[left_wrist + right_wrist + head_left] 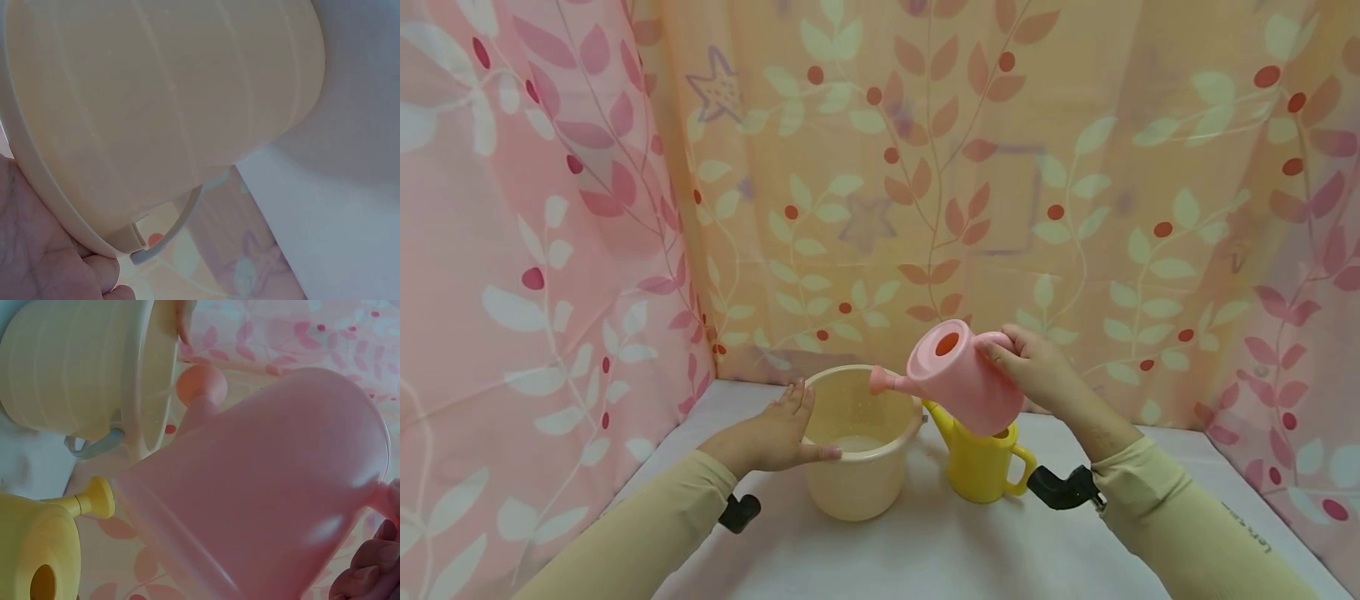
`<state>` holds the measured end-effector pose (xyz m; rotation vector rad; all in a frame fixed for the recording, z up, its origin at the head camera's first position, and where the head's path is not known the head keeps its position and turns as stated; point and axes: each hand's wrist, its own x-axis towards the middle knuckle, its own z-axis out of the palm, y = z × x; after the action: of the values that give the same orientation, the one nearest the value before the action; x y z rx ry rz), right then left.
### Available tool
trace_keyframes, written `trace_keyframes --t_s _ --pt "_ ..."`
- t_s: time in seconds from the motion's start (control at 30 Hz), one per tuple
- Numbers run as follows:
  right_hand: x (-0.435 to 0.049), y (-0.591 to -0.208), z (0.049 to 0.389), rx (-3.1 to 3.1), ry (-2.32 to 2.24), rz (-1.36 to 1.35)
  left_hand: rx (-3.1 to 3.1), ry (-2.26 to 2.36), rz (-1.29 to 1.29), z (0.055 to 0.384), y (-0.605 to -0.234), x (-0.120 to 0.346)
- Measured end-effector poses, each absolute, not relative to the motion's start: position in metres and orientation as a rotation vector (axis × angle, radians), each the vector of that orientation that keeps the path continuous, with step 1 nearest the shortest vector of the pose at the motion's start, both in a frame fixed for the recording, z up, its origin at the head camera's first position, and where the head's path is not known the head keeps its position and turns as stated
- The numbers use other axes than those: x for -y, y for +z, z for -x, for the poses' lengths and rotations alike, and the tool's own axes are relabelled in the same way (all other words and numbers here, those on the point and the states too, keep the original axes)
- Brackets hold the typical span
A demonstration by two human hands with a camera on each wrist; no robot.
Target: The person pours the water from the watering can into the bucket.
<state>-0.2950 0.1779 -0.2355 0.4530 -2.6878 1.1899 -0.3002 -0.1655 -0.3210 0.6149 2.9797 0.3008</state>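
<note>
In the head view my right hand (1037,367) grips the handle of a pink watering can (966,383). The can is tilted, its spout's round pink head (880,380) over the mouth of a cream bucket (856,483). Faint thin streaks show by the spout head in the right wrist view. My left hand (775,433) rests on the bucket's left rim, fingers and thumb spread along it. Seen from the left wrist, the palm lies against that rim, near the bucket's handle (178,231). A yellow watering can (981,467) stands upright below the pink one.
Bucket and yellow can stand on a white tabletop (925,558). Patterned curtains with leaves and red dots hang behind (850,208) and at both sides. Dark wrist mounts (1063,487) sit at both cuffs.
</note>
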Motion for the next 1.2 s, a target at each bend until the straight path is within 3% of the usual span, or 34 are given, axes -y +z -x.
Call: trace_keyframes --t_s 1.2 --pt "-0.1805 -0.2385 0.2976 2.686 1.149 -0.484 -2.985 0.305 -0.615 0.2985 -0.3203 0.165"
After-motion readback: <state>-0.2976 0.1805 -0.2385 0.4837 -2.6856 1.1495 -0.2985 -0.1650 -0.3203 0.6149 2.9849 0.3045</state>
